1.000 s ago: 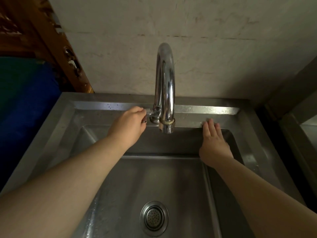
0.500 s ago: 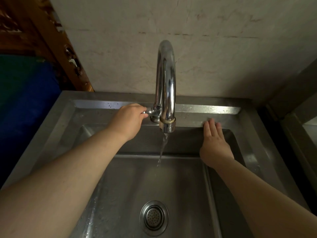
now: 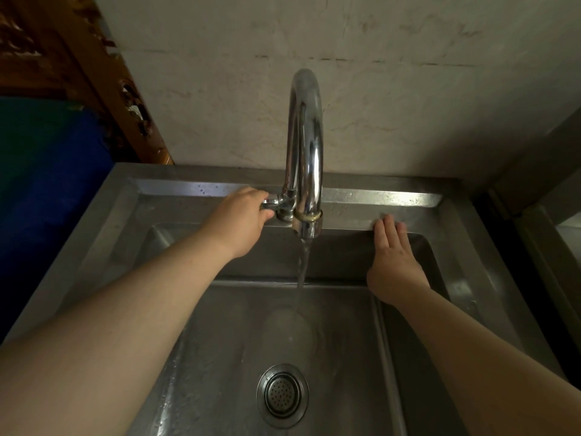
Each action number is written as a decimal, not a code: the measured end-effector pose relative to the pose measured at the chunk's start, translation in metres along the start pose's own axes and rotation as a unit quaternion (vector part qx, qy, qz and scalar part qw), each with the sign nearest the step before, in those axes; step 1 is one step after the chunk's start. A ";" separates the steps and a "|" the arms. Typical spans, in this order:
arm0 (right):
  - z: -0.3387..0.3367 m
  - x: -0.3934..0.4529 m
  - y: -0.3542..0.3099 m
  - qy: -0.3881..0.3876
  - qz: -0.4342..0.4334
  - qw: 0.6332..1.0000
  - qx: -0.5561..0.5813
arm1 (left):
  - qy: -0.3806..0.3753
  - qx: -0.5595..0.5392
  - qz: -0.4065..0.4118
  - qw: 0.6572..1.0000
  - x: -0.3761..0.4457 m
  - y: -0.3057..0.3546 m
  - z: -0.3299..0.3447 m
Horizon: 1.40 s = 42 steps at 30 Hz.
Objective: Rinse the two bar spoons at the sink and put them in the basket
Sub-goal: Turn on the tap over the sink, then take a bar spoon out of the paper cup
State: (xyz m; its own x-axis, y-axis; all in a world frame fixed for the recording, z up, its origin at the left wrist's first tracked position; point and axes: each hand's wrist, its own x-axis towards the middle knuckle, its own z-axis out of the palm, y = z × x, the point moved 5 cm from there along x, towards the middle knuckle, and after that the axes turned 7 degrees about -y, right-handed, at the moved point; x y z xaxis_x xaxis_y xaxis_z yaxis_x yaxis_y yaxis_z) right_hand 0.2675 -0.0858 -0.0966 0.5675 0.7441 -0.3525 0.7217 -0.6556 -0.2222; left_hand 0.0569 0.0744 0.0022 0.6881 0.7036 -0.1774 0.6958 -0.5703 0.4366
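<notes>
A chrome gooseneck tap (image 3: 306, 136) rises over a steel sink (image 3: 408, 198). My left hand (image 3: 239, 220) grips the tap's small lever handle (image 3: 271, 202) at the base. A steady stream of water (image 3: 302, 272) falls from the spout into the basin. My right hand (image 3: 393, 262) rests flat, fingers together, against the sink's back ledge to the right of the spout, holding nothing. No bar spoon and no basket appear in this view.
A round strainer drain (image 3: 282, 395) sits in the basin floor. A raised divider (image 3: 385, 357) runs along the basin's right side. A carved wooden panel (image 3: 94, 73) and something blue (image 3: 47, 184) stand at the left; a steel surface (image 3: 559, 247) lies at the right.
The tap went from dry to a thin trickle to a full stream as my left hand turned the handle. My right hand stayed on the ledge.
</notes>
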 end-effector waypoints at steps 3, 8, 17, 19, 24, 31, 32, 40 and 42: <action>-0.003 -0.001 0.001 -0.026 -0.016 0.999 0.019 | 0.010 -0.011 -0.017 1.000 -0.008 -0.003 0.007; -0.013 -0.015 -0.001 -0.048 -0.040 0.998 0.016 | 0.119 0.026 0.012 0.993 -0.052 -0.005 -0.006; 0.015 -0.138 -0.030 0.072 -0.027 0.991 0.112 | 0.151 0.101 0.011 0.983 -0.164 -0.015 -0.045; 0.019 -0.169 -0.047 0.075 -0.041 0.989 0.119 | 0.171 0.096 -0.002 0.981 -0.188 -0.019 -0.060; 0.012 -0.237 -0.133 0.115 -0.177 0.959 0.190 | 0.244 0.094 -0.058 0.963 -0.261 -0.036 -0.108; 0.011 -0.356 -0.286 0.059 -0.393 0.874 0.280 | 0.318 0.075 -0.166 0.930 -0.434 -0.083 -0.174; 0.014 -0.374 -0.304 0.038 -0.420 0.861 0.285 | 0.332 0.078 -0.183 0.922 -0.463 -0.090 -0.181; 0.087 -0.490 -0.386 -0.162 -0.444 0.839 0.268 | 0.443 0.022 -0.354 0.823 -0.670 -0.166 -0.179; 0.113 -0.502 -0.396 -0.219 -0.394 0.851 0.270 | 0.445 -0.010 -0.396 0.804 -0.699 -0.191 -0.147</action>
State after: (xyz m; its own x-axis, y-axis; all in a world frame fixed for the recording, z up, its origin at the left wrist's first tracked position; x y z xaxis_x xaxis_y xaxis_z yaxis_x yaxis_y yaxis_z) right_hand -0.3477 -0.2142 0.0657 -0.2948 0.9385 -0.1798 0.4549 -0.0276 -0.8901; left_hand -0.5869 -0.2462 0.1721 -0.3934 0.8725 0.2898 0.8333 0.2052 0.5133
